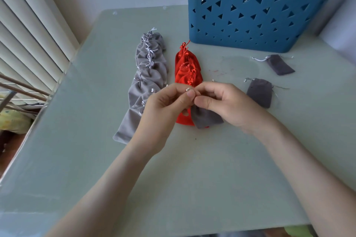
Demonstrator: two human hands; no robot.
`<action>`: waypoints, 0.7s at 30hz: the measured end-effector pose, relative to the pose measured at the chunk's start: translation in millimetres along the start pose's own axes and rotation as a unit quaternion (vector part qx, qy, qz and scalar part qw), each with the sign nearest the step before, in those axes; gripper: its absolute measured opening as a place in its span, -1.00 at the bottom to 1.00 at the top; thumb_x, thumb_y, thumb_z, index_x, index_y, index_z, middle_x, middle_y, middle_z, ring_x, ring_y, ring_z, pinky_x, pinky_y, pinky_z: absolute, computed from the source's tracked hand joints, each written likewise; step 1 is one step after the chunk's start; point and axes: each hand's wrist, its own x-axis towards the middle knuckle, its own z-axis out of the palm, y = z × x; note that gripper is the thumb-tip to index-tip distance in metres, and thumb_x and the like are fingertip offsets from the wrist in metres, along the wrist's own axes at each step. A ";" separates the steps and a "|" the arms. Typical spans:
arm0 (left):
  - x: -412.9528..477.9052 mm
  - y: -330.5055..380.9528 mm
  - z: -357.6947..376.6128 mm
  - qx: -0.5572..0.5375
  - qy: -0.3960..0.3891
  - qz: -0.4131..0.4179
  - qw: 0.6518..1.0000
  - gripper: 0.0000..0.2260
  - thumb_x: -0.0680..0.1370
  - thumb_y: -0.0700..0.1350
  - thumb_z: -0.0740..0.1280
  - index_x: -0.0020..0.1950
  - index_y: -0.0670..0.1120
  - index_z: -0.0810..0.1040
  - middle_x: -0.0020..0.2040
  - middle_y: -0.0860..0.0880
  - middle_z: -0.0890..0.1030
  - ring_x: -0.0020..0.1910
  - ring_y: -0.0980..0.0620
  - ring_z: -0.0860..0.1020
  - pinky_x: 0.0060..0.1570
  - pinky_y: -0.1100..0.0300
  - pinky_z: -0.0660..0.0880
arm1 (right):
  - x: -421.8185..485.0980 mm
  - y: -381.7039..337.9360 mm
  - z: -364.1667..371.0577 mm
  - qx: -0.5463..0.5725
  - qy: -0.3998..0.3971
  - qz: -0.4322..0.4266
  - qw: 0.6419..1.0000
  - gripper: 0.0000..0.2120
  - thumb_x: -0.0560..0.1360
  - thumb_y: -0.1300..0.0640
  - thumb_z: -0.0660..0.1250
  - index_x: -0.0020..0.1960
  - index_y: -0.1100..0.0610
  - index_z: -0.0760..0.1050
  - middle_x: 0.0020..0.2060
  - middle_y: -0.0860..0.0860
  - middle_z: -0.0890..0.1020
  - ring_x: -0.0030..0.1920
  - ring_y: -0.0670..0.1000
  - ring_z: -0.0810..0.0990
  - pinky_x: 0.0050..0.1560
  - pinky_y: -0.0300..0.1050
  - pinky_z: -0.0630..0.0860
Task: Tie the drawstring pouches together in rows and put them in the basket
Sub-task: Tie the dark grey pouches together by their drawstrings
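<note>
A row of light grey pouches point(146, 81) tied together lies on the table, left of centre. Beside it lies a row of red pouches point(187, 71). My left hand point(163, 107) and my right hand point(221, 104) meet above the near end of the red row, both pinching the pale drawstring point(188, 89) of a dark grey pouch point(205, 118) that hangs below my right hand. Two loose dark grey pouches lie to the right: one point(260, 92) close to my right hand, another point(279, 64) farther back. The blue basket point(256, 13) stands at the back right.
The pale green glass table point(192, 179) ends at its left edge beside white window blinds point(25, 31). The basket has triangular holes in its wall. Faint red marks show on the table between the red row and the far loose pouch.
</note>
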 end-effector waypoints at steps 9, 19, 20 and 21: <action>-0.7 -1.6 2.6 0.021 -0.005 0.017 1.000 -0.86 0.50 -0.15 0.29 -0.14 -0.05 0.65 -0.15 0.04 0.64 -0.26 0.21 0.46 -0.16 0.37 0.37 | 0.6 5.2 -5.8 -0.089 0.062 0.000 0.994 -0.91 0.46 0.15 0.41 -0.07 -0.03 0.60 -0.15 -0.07 0.68 -0.08 -0.14 0.60 0.11 -0.07 0.48; -2.7 4.1 5.5 0.071 0.010 0.022 0.997 -0.80 0.57 -0.28 0.29 0.06 -0.02 0.60 -0.21 0.13 0.65 -0.16 0.19 0.58 -0.11 0.37 0.46 | -1.8 1.7 -11.1 -0.133 0.062 0.024 0.989 -0.80 0.58 0.20 0.25 -0.15 0.02 0.58 -0.36 -0.05 0.54 -0.36 -0.22 0.45 -0.23 -0.33 0.41; -2.7 3.3 5.3 0.075 0.009 0.026 0.997 -0.80 0.56 -0.28 0.31 0.09 -0.02 0.57 -0.24 0.13 0.64 -0.20 0.18 0.56 -0.14 0.35 0.46 | -1.9 1.6 -11.7 -0.146 0.052 0.026 0.988 -0.81 0.58 0.19 0.25 -0.11 0.02 0.60 -0.30 -0.02 0.54 -0.34 -0.23 0.45 -0.21 -0.34 0.40; -2.7 2.6 4.6 0.074 0.011 0.031 0.997 -0.79 0.54 -0.27 0.33 0.12 -0.03 0.53 -0.28 0.12 0.62 -0.24 0.16 0.54 -0.18 0.34 0.45 | -2.1 1.2 -12.4 -0.160 0.040 0.026 0.986 -0.82 0.58 0.18 0.25 -0.09 0.01 0.60 -0.26 -0.03 0.53 -0.32 -0.23 0.46 -0.18 -0.35 0.39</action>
